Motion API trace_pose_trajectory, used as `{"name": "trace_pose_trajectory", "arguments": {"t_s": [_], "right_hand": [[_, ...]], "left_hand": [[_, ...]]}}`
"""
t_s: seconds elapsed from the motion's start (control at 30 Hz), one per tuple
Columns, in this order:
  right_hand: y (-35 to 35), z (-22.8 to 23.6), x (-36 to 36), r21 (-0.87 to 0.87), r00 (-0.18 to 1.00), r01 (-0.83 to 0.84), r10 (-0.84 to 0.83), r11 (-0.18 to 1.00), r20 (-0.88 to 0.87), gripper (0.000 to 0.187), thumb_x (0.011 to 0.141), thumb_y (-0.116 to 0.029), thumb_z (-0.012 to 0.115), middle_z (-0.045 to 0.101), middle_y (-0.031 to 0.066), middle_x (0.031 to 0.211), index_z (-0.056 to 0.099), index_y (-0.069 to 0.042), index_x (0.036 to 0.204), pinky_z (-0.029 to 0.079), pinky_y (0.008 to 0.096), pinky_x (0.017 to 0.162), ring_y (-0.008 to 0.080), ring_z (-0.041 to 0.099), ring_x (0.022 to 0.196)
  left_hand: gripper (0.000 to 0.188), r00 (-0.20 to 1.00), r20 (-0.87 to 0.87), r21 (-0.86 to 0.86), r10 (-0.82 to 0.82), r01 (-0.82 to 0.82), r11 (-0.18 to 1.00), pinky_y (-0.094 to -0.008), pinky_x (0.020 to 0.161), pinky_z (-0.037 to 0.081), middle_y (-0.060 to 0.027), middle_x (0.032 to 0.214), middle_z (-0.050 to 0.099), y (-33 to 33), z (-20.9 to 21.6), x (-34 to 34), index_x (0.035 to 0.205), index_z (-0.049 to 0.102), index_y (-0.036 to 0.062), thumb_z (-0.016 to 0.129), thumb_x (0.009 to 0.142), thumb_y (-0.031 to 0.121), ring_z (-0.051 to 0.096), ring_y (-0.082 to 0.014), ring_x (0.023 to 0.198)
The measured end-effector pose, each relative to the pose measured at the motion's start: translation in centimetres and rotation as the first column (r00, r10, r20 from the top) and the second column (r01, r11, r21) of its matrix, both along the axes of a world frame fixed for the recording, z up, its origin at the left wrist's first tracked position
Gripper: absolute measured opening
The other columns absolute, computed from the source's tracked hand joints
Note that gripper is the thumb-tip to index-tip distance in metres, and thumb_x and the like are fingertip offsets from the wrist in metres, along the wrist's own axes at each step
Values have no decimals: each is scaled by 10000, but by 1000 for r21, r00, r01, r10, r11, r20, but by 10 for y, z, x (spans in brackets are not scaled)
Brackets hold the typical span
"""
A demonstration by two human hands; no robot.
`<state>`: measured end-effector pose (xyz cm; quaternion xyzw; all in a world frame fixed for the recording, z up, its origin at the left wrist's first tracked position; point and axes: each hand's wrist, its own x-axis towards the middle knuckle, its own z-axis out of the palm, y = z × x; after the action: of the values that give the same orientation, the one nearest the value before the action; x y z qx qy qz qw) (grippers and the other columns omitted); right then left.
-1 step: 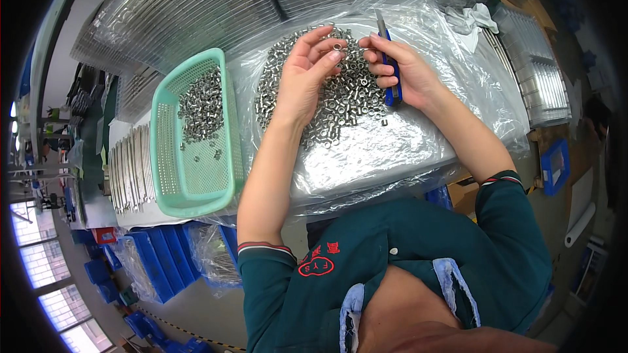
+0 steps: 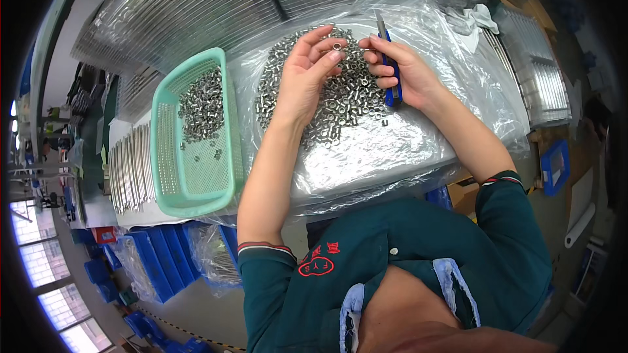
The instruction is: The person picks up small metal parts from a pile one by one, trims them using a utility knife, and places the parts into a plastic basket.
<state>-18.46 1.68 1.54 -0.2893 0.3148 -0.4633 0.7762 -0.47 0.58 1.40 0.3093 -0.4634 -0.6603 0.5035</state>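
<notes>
Between the thumb and fingertips of my left hand (image 2: pixel 307 68) is a small metal ring (image 2: pixel 337 47), pinched above the heap. My right hand (image 2: pixel 409 68) grips a blue utility knife (image 2: pixel 392 91), its blade (image 2: pixel 380 23) pointing away from me. Thumb and forefinger of that hand come close together; whether anything small sits between them, I cannot tell. Under both hands spreads a heap of small shiny metal rings (image 2: pixel 347 108) on clear plastic sheeting (image 2: pixel 386 157). To the left stands a pale green mesh basket (image 2: pixel 160 150) with more small metal pieces (image 2: pixel 201 108) inside.
Stacked clear plastic trays (image 2: pixel 176 16) line the back of the table, with another stack (image 2: pixel 533 65) at the right. A white cloth (image 2: pixel 471 23) lies at the back right. Left of the basket are thin metal rods (image 2: pixel 131 170). Blue bins (image 2: pixel 160 261) sit below the table edge.
</notes>
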Motion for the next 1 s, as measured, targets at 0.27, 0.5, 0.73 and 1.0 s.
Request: {"name": "trace_pose_trajectory", "arguments": {"t_s": [0.27, 0.5, 0.73, 1.0], "right_hand": [[-2, -4, -6, -22, 998, -19, 20, 1000, 55, 248, 883, -234, 516, 454, -52, 717, 513, -18, 1006, 282, 119, 389, -17, 351, 502], [-6, -9, -7, -46, 994, 108, -108, 993, 15, 323, 890, -341, 490, 454, -42, 702, 495, -28, 967, 372, 176, 500, 14, 384, 542], [-7, -8, -6, -12, 993, 113, -113, 994, -22, 373, 879, -405, 481, 443, -44, 683, 518, -36, 920, 374, 169, 473, 15, 402, 544], [-4, -7, -3, -1, 999, 17, -17, 1000, 36, 334, 890, -350, 479, 446, -32, 688, 532, -24, 937, 306, 127, 361, 10, 381, 512]], "left_hand": [[368, 598, -798, 22, 76, -97, 995, -252, 691, 459, 22, 1028, 551, -30, 3, 62, 1140, 474, 81, 473, 884, 345, 537, -89, 861], [443, 944, -180, 58, 278, -272, 961, -248, 678, 456, -23, 865, 595, -16, 12, 41, 1120, 490, 34, 494, 869, 399, 545, -97, 793], [173, 187, 743, -665, 643, 93, 741, -396, 747, 423, -95, 863, 617, -11, -10, 35, 846, 626, 81, 624, 745, 222, 545, -276, 880], [237, 109, 902, -431, 419, 147, 890, -379, 734, 431, -120, 826, 605, -7, -11, 36, 840, 616, 55, 647, 718, 255, 560, -275, 831]]}}
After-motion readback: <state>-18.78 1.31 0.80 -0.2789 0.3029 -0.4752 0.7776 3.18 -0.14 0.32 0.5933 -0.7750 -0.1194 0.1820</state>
